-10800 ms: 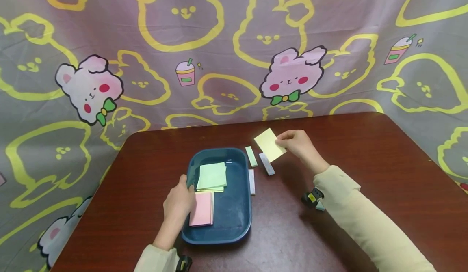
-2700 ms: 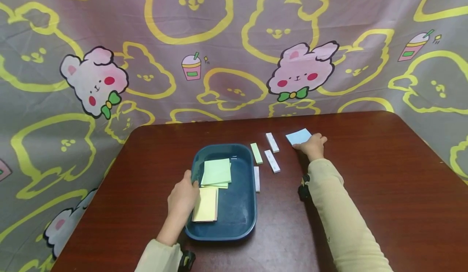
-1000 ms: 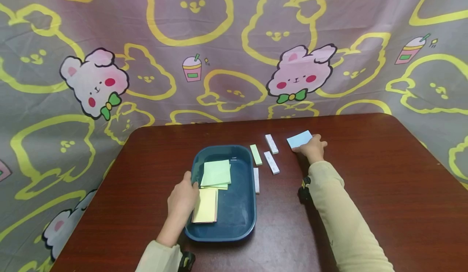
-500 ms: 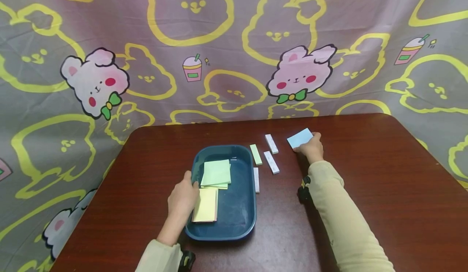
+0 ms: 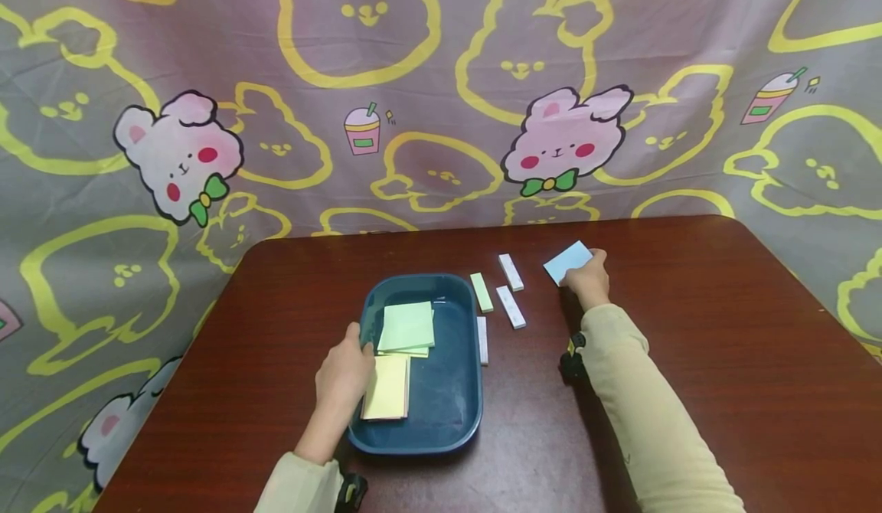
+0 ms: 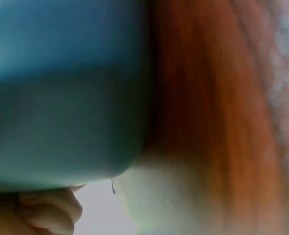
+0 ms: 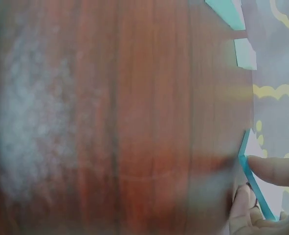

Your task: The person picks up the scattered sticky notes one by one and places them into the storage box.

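Note:
My left hand (image 5: 344, 379) grips the left rim of a dark blue plastic tray (image 5: 444, 390); in the left wrist view its curled fingers (image 6: 51, 210) show under the tray wall. Inside the tray lie a light green sticky note pad (image 5: 406, 326) on a yellowish one, and a yellow sticky note pad (image 5: 386, 387) topping a stack nearer me. Beyond the tray to the right, my right hand (image 5: 588, 278) pinches a light blue sticky note pad (image 5: 566, 262). The right wrist view has the thumb (image 7: 271, 171) on the pad's face and the other fingers behind it.
Several narrow sticky strips lie right of the tray: a pale green strip (image 5: 481, 292), two whitish strips (image 5: 511, 307) farther right, and a white strip (image 5: 483, 340) against the tray's side. A patterned cloth (image 5: 427, 53) hangs behind the dark wooden table (image 5: 276, 298).
A yellow pad now tops the pink one in the tray; my right hand held a yellow pad earliest. Over the last second the blue pad has shifted and turned slightly in its fingers.

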`<state>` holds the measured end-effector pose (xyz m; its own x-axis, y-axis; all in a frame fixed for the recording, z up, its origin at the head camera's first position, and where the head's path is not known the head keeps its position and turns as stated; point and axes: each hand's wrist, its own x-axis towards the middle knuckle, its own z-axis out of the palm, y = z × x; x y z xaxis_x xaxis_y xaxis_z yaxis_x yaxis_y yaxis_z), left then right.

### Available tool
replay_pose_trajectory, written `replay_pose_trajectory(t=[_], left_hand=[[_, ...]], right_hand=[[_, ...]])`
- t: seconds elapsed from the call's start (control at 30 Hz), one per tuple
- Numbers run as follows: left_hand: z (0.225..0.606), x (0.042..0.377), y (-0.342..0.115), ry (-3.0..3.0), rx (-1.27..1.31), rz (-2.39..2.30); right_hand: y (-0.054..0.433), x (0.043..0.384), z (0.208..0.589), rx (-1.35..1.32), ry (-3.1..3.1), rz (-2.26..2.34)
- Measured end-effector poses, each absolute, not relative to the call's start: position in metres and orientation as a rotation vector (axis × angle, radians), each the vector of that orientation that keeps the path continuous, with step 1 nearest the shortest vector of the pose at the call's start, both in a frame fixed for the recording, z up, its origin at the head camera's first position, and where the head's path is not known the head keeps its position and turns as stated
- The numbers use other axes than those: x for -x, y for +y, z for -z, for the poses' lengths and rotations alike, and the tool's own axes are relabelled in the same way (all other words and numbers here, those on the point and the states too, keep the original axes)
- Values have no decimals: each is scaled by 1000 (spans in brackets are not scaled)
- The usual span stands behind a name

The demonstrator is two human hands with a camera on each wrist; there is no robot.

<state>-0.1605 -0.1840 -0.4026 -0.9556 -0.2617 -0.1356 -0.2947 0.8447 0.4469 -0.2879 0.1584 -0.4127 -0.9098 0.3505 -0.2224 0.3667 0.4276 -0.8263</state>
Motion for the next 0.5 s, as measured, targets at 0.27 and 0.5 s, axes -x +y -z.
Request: replay_pose_trajectory(t=[0.27, 0.5], left_hand=[[402, 160, -184, 2944, 446, -737], [402, 160, -184, 2953, 451, -735]], right_hand=[[159, 289, 414, -675, 2672, 1522], [160, 290, 411, -683, 2633, 1562]])
